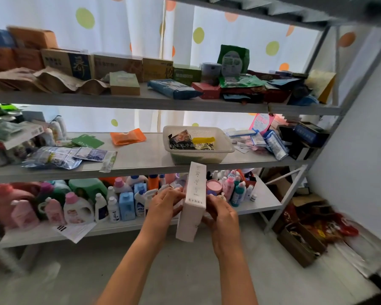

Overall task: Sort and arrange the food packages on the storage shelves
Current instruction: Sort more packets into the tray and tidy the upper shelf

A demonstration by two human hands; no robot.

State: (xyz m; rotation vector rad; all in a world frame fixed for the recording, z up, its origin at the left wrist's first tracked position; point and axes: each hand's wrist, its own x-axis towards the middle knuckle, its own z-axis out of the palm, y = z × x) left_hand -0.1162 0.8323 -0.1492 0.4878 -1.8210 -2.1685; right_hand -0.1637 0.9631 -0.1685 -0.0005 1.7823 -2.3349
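Note:
A tall white box [193,201] stands on end in front of the shelves, held between both hands. My left hand [163,204] grips its left side and my right hand [221,213] grips its right side. Just above it, on the middle shelf [139,159], sits a white basket [227,146] with a dark noodle packet [180,140] and a yellow packet [204,143] inside. An orange pouch [128,136], a green card [87,141] and several clear packets [53,157] lie on that shelf. The top shelf [154,100] carries brown cartons [117,66], a blue packet [174,89] and green bags [234,60].
The bottom shelf [262,201] is crowded with detergent and lotion bottles [77,208]. An open cardboard box [299,243] with red packages stands on the floor at the right beside the wall. Dark boxes [306,135] fill the middle shelf's right end.

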